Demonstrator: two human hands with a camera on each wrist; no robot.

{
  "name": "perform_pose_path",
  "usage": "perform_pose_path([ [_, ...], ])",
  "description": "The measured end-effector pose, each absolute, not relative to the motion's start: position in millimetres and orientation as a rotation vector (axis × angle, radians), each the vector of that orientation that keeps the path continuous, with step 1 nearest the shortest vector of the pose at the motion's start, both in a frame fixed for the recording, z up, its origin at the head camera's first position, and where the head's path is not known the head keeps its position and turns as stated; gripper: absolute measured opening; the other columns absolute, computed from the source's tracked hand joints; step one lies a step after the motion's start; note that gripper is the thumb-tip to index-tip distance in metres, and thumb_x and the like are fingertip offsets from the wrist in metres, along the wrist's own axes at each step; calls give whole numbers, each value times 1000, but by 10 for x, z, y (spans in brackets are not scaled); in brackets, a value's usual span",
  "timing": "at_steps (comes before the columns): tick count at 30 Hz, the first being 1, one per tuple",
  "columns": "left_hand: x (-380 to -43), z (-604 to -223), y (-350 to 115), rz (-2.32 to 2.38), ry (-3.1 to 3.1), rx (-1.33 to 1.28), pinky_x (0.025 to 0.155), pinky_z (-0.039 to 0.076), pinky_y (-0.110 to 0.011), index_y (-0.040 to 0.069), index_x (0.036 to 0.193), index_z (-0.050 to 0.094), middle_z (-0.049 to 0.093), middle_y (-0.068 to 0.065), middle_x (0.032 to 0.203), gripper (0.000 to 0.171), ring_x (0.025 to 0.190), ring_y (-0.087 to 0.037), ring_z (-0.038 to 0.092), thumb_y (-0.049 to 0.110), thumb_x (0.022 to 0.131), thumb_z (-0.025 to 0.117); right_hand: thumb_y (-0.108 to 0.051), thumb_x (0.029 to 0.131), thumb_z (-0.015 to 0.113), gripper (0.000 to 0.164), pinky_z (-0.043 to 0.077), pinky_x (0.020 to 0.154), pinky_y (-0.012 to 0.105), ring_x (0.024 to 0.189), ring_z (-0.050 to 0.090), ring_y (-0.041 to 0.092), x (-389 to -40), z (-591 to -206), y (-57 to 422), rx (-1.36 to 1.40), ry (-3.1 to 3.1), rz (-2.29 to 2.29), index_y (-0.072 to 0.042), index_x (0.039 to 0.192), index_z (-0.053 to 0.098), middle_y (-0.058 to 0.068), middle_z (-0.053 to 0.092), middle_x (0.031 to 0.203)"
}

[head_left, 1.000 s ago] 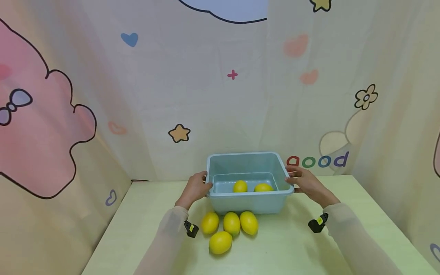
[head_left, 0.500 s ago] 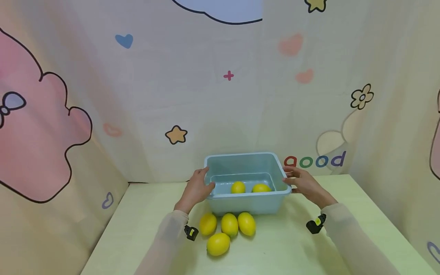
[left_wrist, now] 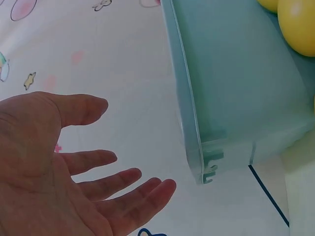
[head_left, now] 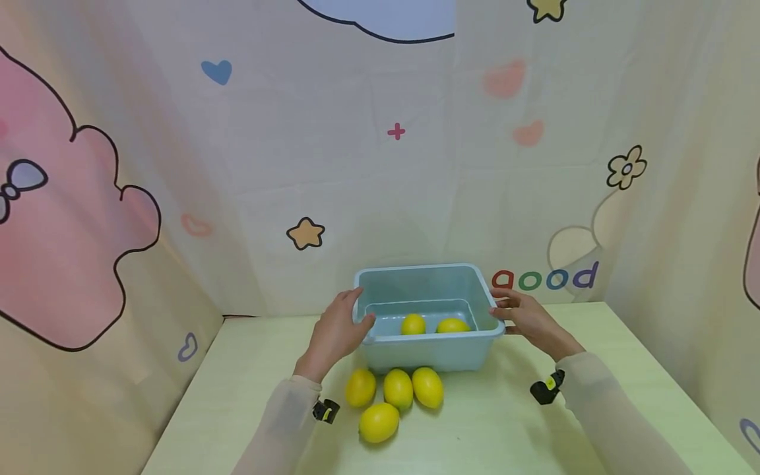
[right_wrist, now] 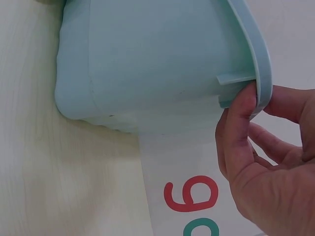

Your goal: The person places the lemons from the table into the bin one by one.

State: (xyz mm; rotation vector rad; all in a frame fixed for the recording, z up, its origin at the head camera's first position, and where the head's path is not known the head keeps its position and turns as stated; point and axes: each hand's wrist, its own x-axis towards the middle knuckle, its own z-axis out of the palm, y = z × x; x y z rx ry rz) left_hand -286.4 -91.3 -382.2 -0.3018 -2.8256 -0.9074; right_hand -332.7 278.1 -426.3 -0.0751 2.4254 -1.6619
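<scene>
A light blue plastic bin (head_left: 427, 354) stands by the back curtain with two yellow lemons (head_left: 453, 324) in it. My right hand (head_left: 528, 321) is at its right side; up close in the right wrist view, the fingers and thumb pinch the bin's rim (right_wrist: 264, 59). At the left end is my left hand (head_left: 335, 330), fingers spread and relaxed. The left wrist view shows that hand (left_wrist: 64, 167) apart from the bin wall (left_wrist: 187, 108), holding nothing. Several more lemons (head_left: 379, 423) lie together on the table just in front of the bin.
The pale table (head_left: 475, 435) runs back to a printed curtain (head_left: 267, 145), with more curtain on both sides. Small black devices (head_left: 547, 388) are strapped at both wrists.
My left hand has let go of the bin's left rim and drawn slightly back, its fingers opening. My right hand keeps its hold, and the bin and lemons stay put.
</scene>
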Motion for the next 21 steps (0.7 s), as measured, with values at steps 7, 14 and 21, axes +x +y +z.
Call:
perform_pose_path([
  [7,-2734,-3863,-899,-911,-2778,-350,99,46,-48,17,139,44,45,-5,142,57,125,-28,49,40,89,57,-23,91,57,63,53,90,42,113,52,31,-3317,-4256,2773,-57,2465,-1638,-13,146,29,17,43,129],
  [14,-2605,-3857,-960,-1015,-2670,-392,80,55,-33,22,135,48,49,0,137,50,112,-20,56,37,89,58,-22,90,58,63,54,88,40,112,51,32,-3318,-4257,2761,-35,2477,-1635,-13,146,30,18,42,130],
  [21,-2473,-3866,-980,-1008,-2628,-471,82,55,-31,18,135,48,52,0,134,50,114,-21,56,35,90,58,-22,90,58,63,54,87,40,111,52,31,-3326,-4264,2766,-62,2493,-1612,-13,146,30,18,43,129],
])
